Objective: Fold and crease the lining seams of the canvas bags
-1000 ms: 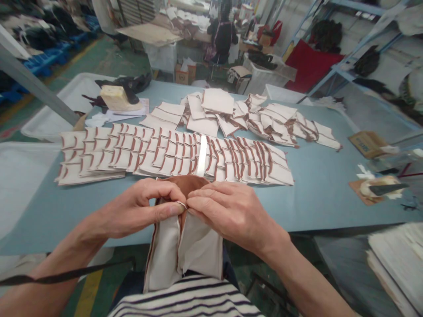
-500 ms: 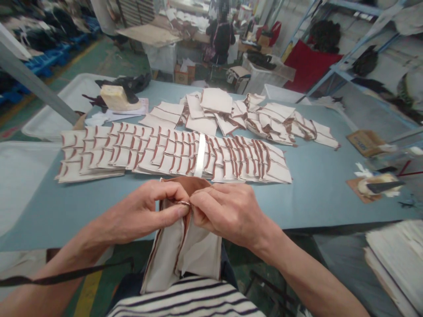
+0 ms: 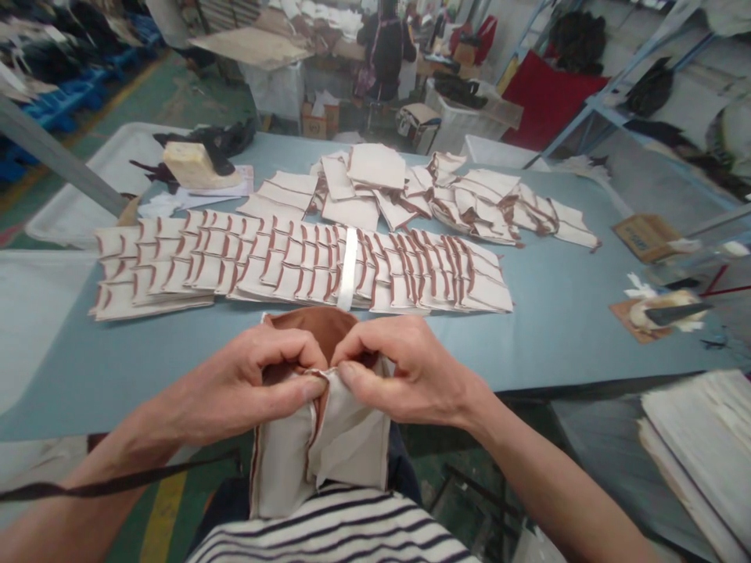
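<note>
A cream fabric piece (image 3: 285, 461) with brown edging and a brown inner side hangs in front of my striped shirt, at the table's near edge. My left hand (image 3: 267, 379) pinches its upper edge between thumb and fingers. Close beside it, my right hand (image 3: 404, 371) pinches the same edge, thumb on the cream side. Just beyond my hands lies a long row of overlapping cream pieces (image 3: 252, 258) with brown edges, crossed by a white strip (image 3: 348, 270). Behind the row is a loose heap of similar pieces (image 3: 375, 168).
On the blue-grey table (image 3: 551, 313), a yellowish block (image 3: 191, 164) sits back left and a cardboard box (image 3: 645, 237) at the right. A wrapped tool (image 3: 669, 311) lies near the right edge. Stacked cloth (image 3: 704, 438) stands lower right. A person (image 3: 384, 55) is in the background.
My right fingers have shifted, so the thumb now shows on the cream side and the edge is spread slightly. The whole view has moved a little.
</note>
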Demonstrator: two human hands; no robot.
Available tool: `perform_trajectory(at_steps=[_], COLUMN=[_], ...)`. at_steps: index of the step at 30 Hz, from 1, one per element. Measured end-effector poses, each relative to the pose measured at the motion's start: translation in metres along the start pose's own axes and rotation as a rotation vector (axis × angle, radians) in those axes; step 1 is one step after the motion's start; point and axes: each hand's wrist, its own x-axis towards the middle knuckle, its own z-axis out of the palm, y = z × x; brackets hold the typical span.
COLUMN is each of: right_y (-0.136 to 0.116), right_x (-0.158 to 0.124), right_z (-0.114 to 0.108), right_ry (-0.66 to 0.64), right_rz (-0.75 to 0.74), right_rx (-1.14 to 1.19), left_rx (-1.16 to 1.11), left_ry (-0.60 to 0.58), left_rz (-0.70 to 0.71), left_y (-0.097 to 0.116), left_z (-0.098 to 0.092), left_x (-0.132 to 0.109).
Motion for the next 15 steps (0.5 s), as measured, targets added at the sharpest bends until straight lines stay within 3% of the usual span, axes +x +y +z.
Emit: perform_trajectory(at_steps=[5,11,15], right_y=[-0.002,-0.001,-0.004], right_x=[-0.002,-0.003,-0.004], right_z=[-0.004,-0.012,-0.017], right_ry=[0.085,0.066,0.037], right_rz=[-0.166,-0.346,-0.342], right_rx=[-0.119,-0.383,-0.485], left_rx=[0.043,0.081,0.056], left_ry=[0.011,0.02,0.039], left_rz=[0.03,0.06,0.079], left_y=[0.007,0.007,0.007], left_z=[0.0,-0.002,-0.002], left_x=[0.003,0.005,0.004])
